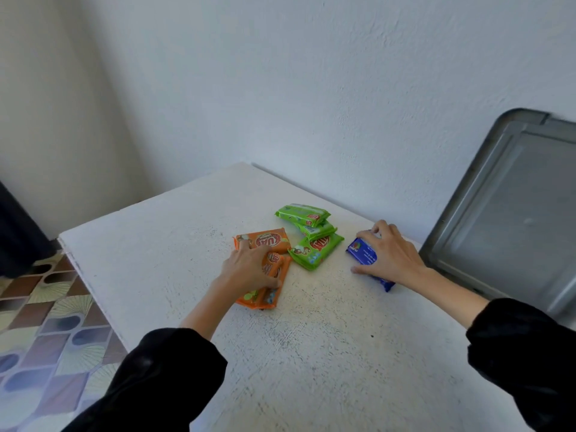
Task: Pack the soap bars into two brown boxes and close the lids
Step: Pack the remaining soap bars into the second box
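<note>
White desk [311, 353]. Left grip [249, 269] grasps orange-wrapped bars [274, 241] at centre. Three green bars [314, 247] lie at one o'clock. Right grip [392, 254] clasps a blue bar [361, 252] at three o'clock.

We saw orange soap bars [272, 241], green soap bars [314, 249], a blue soap bar [363, 254], a white speckled desk [171, 260].

3 green soap bars [311, 244] are lying fanned; orange bars [274, 241] are overlapping at their 9 o'clock, blue bar [361, 254] at 3, all w/ wrappers.
</note>
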Motion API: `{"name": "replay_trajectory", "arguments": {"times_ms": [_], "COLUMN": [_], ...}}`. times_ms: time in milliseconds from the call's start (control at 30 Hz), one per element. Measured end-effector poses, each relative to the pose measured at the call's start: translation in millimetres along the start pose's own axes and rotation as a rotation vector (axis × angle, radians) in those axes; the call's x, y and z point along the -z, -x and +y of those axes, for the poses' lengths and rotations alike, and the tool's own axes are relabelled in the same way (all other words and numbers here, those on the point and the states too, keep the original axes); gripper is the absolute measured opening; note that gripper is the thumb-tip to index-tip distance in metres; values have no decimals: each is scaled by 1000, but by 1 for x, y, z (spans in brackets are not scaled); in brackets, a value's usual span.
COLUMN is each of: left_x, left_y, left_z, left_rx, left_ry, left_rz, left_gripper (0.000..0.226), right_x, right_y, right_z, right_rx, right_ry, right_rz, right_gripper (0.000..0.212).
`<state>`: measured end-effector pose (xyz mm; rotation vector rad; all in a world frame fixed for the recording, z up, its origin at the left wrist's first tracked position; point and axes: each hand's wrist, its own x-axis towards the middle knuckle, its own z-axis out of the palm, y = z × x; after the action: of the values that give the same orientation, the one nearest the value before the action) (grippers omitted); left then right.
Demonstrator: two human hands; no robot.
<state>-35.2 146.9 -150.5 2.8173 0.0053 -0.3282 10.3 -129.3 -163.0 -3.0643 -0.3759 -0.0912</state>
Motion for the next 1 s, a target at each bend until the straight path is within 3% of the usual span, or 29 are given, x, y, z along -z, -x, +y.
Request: {"name": "replay_trajectory", "arguments": {"times_ms": [67, 200, 367, 700, 1000], "left_x": [0, 3, 15, 47, 25], "left_y": [3, 6, 17, 74, 164], "left_z": [3, 8, 28, 143, 252], "left_rx": [16, 30, -19, -479, -947], "left_ry": [-15, 12, 20, 37, 11], "left_rz": [1, 89, 151, 173, 4], "left_gripper": [77, 69, 68, 67, 69], "right_x": [2, 6, 32, 144, 197], "right_y": [-2, -8, 6, 127, 308], "right_z": [-6, -14, -16, 12, 68], "right_rx": [-96, -121, -103, -44, -152], "right_ry": [-14, 53, -27, -129, -117], "right_rz": [-87, -161, -147, -46, -62], "right_gripper": [77, 77, 79, 70, 75]}}
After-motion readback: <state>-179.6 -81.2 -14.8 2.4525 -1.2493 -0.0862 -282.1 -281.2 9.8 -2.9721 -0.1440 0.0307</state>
